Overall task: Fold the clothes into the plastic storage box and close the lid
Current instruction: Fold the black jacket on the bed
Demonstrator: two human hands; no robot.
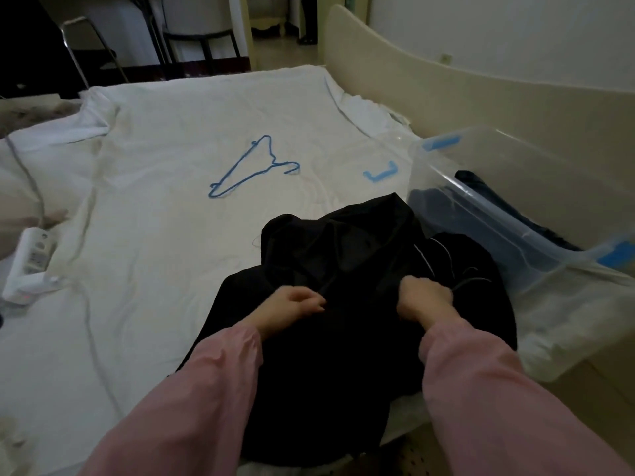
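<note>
With left hand and right hand pinching the crumpled black fabric garment at lower centre, spread flat on white bed sheet before folding toward clear plastic storage box at right.

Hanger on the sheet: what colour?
Blue; the hanger shows clearly in the head view.

One wide-angle view from the person's head faces forward and down along the white-sheeted bed. The left hand and right hand sit close at lower centre, gripping a crumpled black garment; a cream curved bed board bows across the upper right.
</note>
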